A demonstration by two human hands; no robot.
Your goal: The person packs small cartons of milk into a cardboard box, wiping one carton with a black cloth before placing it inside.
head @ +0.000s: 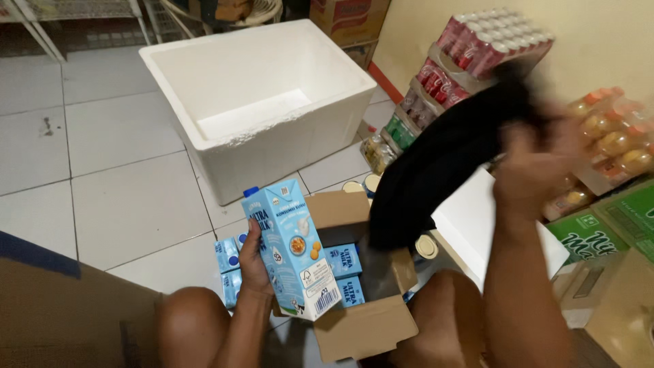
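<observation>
My left hand (pixel 253 262) grips a tall light-blue milk carton (pixel 291 249) by its left side and holds it upright over an open brown cardboard box (pixel 368 330) on the floor. More light-blue cartons (pixel 346 272) lie inside the box, and others (pixel 228 266) lie on the tiles to its left. My right hand (pixel 535 167) is raised and blurred, shut on a black cloth (pixel 436 170) that hangs down over the box's right side.
A big empty white foam cooler (pixel 300 136) stands on the tiled floor ahead. Shrink-wrapped trays of drink cans (pixel 477 58) and bottles (pixel 613 140) are stacked along the right wall, above green cartons (pixel 603 232). A white lid (pixel 470 225) lies behind my right arm. Brown cardboard (pixel 61 313) sits at lower left.
</observation>
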